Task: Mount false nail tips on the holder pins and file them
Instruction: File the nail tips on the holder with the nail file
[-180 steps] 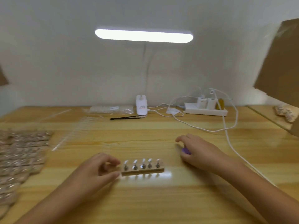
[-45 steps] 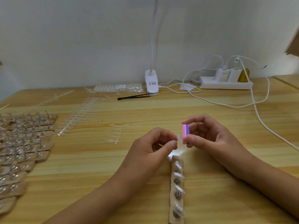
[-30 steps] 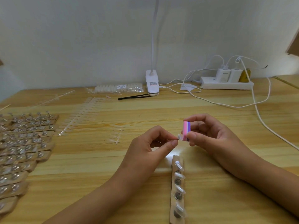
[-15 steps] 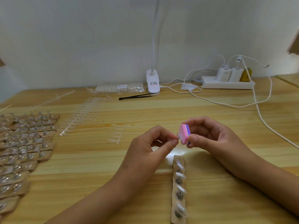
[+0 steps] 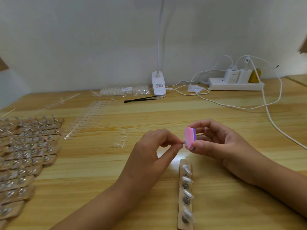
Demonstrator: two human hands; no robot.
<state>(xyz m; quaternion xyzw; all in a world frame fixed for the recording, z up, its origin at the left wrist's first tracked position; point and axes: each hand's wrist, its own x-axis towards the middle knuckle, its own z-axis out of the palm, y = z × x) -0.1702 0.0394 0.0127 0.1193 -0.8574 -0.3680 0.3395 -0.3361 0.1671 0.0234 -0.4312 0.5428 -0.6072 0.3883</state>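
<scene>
While the left hand pinches a small clear nail tip, the right hand grips a pink-and-purple buffer block against it, above the wooden pin holder strip.

No text is legible. The white label on the lamp clip carries small lines of print, and the white label on the bag of nail tips carries dark print; both are too small to read. The cable tag above the chargers shows dark marks that cannot be resolved.
</scene>
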